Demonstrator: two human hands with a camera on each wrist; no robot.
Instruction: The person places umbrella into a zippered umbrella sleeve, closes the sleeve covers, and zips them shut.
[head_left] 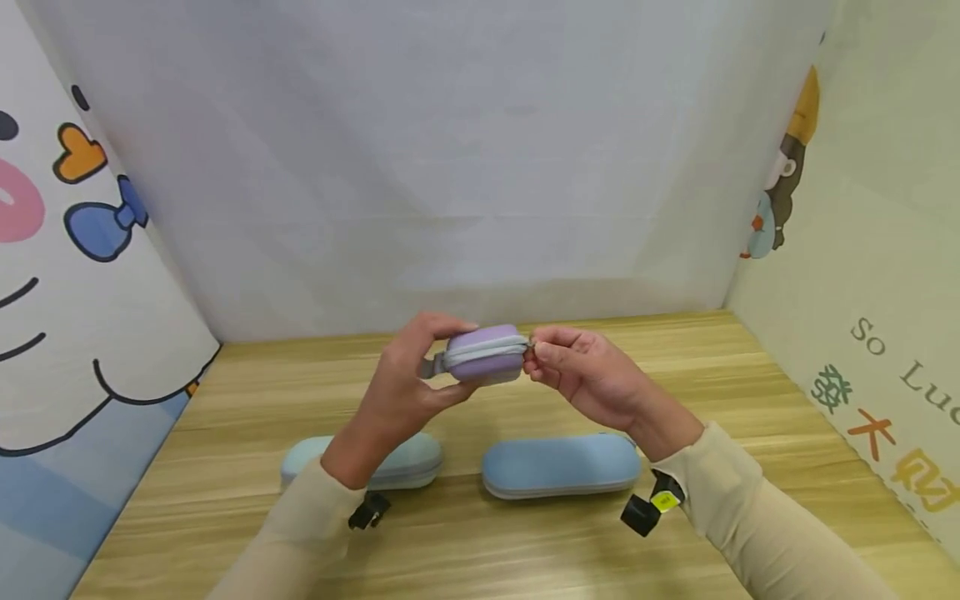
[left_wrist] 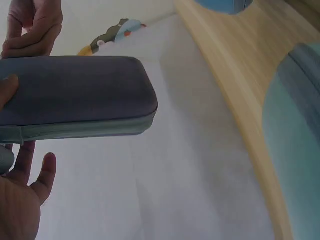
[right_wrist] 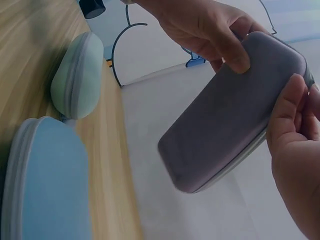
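Note:
Above the table, a purple zippered case (head_left: 487,367) with a pale grey zip band is held up between both hands. My left hand (head_left: 408,375) grips it from the left, thumb on one face and fingers on the other; a grey strap loop sticks out beside that palm. At the right end of the zip, my right hand (head_left: 588,371) pinches a small piece, apparently the zip pull, mostly hidden by the fingertips. In the right wrist view the broad face of the purple case (right_wrist: 230,115) shows, and its zip looks closed where visible.
A mint green case (head_left: 408,462) lies on the wooden table (head_left: 525,558) below my left forearm, partly covered by it. To its right lies a blue case (head_left: 562,465), below my right hand. A white cloth backdrop (head_left: 465,167) and printed side panels (head_left: 862,275) enclose the table.

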